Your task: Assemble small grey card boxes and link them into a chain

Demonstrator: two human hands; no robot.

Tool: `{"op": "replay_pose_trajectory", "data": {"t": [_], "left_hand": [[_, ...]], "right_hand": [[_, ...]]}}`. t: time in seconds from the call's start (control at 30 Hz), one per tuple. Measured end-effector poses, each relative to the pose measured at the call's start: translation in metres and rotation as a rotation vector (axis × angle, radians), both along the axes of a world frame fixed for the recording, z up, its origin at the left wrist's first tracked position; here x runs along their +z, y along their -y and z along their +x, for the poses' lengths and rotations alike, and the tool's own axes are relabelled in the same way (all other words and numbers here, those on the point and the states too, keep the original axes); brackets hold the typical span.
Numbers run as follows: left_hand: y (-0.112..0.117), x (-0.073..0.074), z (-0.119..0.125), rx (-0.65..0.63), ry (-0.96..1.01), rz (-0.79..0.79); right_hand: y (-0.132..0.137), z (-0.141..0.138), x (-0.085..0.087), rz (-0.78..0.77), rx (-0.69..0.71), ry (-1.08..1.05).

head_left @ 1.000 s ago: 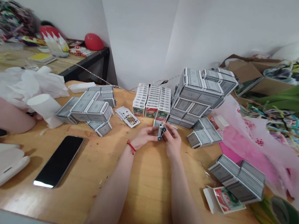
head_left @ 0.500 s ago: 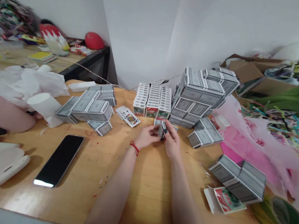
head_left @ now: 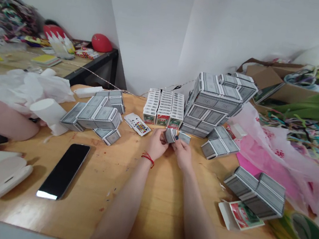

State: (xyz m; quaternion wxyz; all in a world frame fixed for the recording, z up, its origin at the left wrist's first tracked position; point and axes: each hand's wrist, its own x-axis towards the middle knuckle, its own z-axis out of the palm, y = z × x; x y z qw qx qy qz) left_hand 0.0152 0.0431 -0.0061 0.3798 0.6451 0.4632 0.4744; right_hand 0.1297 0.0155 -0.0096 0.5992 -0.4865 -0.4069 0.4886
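Between my two hands is a small stack of grey-backed playing cards (head_left: pixel 170 135), tilted and slightly spread. My left hand (head_left: pixel 157 144) is closed around its left side. At its right edge, my right hand (head_left: pixel 183 151) pinches the stack with the fingertips. Just behind the right hand lies another grey-patterned piece (head_left: pixel 184 138), partly hidden. Left of the hands, some loose cards (head_left: pixel 137 124) lie face up, fanned out. Directly beyond stand three columns of card boxes (head_left: pixel 164 108) with white ends and red or green fronts.
A tall stack of grey card packs (head_left: pixel 213 103) rises at right, with more packs (head_left: pixel 95 112) piled at left. A phone (head_left: pixel 63 171) lies front left. At front right are an opened card box (head_left: pixel 242 215) and a tape roll (head_left: pixel 304 232). Pink plastic (head_left: pixel 286 165) covers the right side.
The cards have turned from edge-on to showing more of their grey backs and look spread. My left hand has shifted slightly right and forward; the right fingers have moved along the edge.
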Motion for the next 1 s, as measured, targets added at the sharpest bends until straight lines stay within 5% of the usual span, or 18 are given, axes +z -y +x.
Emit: {"op": "replay_pose_trajectory", "data": {"t": [0.13,0.43,0.73,1.0], "left_hand": [[0.004,0.006,0.000,-0.022,-0.034,0.030],[0.006,0.007,0.000,-0.053,-0.096,0.056],[0.008,0.009,0.003,-0.088,-0.136,0.110],[0.007,0.008,0.006,-0.053,-0.180,0.165]], "right_hand": [[-0.001,0.000,0.001,-0.031,0.029,-0.156],[0.000,0.005,0.002,-0.052,-0.033,-0.093],[0.003,0.009,0.010,-0.011,-0.223,0.260],[0.005,0.001,0.006,0.104,-0.304,0.350]]}}
